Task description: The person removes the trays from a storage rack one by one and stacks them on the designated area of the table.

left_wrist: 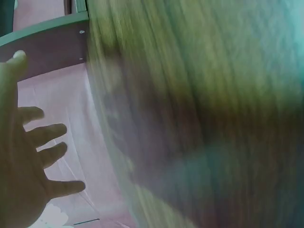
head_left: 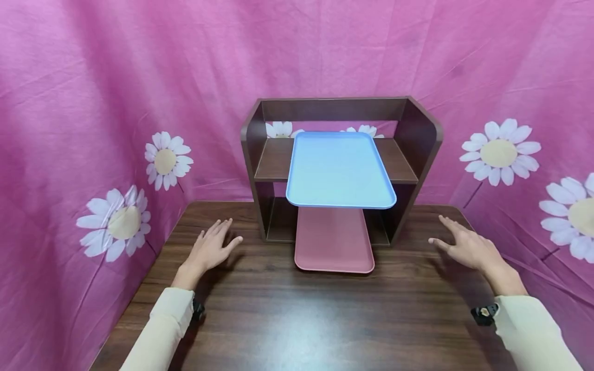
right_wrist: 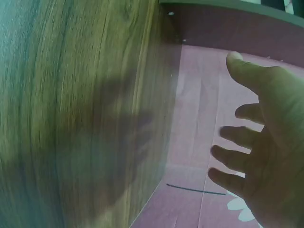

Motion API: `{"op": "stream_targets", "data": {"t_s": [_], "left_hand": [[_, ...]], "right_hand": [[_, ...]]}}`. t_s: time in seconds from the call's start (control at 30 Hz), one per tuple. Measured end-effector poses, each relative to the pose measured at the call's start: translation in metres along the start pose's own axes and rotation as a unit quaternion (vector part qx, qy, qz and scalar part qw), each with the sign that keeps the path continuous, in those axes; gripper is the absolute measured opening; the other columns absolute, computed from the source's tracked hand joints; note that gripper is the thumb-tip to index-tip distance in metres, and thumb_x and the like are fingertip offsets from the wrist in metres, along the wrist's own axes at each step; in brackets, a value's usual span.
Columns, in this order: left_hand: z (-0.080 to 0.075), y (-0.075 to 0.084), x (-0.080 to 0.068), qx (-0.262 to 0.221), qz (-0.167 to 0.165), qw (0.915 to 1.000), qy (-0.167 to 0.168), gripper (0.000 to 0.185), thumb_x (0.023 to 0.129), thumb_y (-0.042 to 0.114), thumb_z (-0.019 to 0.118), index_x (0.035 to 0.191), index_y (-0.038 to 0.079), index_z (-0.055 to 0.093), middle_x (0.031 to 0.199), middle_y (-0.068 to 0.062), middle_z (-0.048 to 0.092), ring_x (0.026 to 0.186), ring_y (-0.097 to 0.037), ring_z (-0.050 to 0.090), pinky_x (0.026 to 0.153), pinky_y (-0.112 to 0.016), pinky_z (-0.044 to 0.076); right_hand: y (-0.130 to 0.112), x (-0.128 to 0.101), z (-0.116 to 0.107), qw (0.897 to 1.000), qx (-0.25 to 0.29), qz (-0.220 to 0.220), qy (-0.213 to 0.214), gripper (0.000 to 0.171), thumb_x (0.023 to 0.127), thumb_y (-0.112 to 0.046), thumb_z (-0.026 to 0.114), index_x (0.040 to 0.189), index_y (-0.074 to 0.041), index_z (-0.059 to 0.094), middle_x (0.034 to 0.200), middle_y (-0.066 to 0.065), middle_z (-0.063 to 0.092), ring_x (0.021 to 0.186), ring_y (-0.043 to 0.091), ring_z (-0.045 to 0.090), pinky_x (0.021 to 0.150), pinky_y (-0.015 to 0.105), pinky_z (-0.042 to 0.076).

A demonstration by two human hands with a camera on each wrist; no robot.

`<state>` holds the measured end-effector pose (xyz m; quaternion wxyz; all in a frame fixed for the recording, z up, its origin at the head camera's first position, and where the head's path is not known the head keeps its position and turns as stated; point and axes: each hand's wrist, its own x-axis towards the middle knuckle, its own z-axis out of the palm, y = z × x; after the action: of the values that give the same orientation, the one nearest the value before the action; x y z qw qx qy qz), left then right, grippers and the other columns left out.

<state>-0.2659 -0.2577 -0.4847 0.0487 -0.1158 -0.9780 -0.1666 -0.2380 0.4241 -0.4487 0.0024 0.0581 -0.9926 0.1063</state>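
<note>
A blue tray (head_left: 341, 170) lies on the middle shelf of a dark brown wooden shelf unit (head_left: 424, 134), its front end jutting out past the shelf edge. Below it a pink tray (head_left: 333, 242) sits partly in the lower compartment, its front part on the table. My left hand (head_left: 210, 250) hovers over the table left of the unit, fingers spread, holding nothing. On the other side, my right hand (head_left: 468, 247) is held likewise, thumb apart from the fingers and nothing in it. Both wrist views show the palms bare, with the unit's side panel beyond.
The brown wooden table (head_left: 287, 319) fills the lower middle. A pink curtain (head_left: 209, 67) with white daisies hangs behind and along both sides. The unit stands at the table's back edge. Dark wrist straps sit at both cuffs.
</note>
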Motion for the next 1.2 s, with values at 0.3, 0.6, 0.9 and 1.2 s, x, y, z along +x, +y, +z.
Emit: {"op": "stream_targets", "data": {"t_s": [0.3,0.6,0.9,1.2], "left_hand": [[0.006,0.008,-0.007,0.001,0.021,0.9972,0.071,0.058,0.110,0.042,0.058,0.152,0.002,0.056,0.143,-0.026,0.066,0.128,-0.047,0.065,0.104,-0.064,0.055],[0.003,0.027,-0.009,-0.037,0.036,0.9893,0.136,0.041,0.107,0.030,0.064,0.137,0.003,0.069,0.135,-0.020,0.073,0.122,-0.044,0.070,0.098,-0.063,0.058],[0.002,0.047,-0.006,-0.108,0.024,0.9786,0.173,0.030,0.105,0.023,0.067,0.128,0.006,0.075,0.113,-0.014,0.080,0.106,-0.038,0.076,0.090,-0.058,0.060],[-0.009,0.074,0.003,-0.197,0.011,0.9619,0.190,0.024,0.105,0.019,0.068,0.123,0.006,0.077,0.099,-0.006,0.082,0.080,-0.024,0.072,0.075,-0.043,0.060]], "right_hand": [[-0.023,-0.008,0.006,0.994,0.049,-0.006,0.096,0.053,0.108,-0.047,0.060,0.135,-0.002,0.069,0.122,0.034,0.072,0.110,0.061,0.065,0.076,0.075,0.051],[-0.058,-0.021,0.014,0.977,0.154,-0.014,0.146,0.035,0.109,-0.033,0.063,0.115,-0.002,0.078,0.081,0.007,0.080,0.066,0.011,0.068,0.060,0.033,0.052],[-0.097,-0.031,0.019,0.945,0.297,0.000,0.135,0.027,0.111,-0.014,0.056,0.114,0.006,0.073,0.079,0.016,0.078,0.055,0.009,0.069,0.050,0.028,0.059],[-0.129,-0.031,0.034,0.910,0.400,0.051,0.096,0.028,0.110,-0.013,0.057,0.114,0.011,0.069,0.073,0.008,0.075,0.053,0.013,0.069,0.053,0.037,0.063]]}}
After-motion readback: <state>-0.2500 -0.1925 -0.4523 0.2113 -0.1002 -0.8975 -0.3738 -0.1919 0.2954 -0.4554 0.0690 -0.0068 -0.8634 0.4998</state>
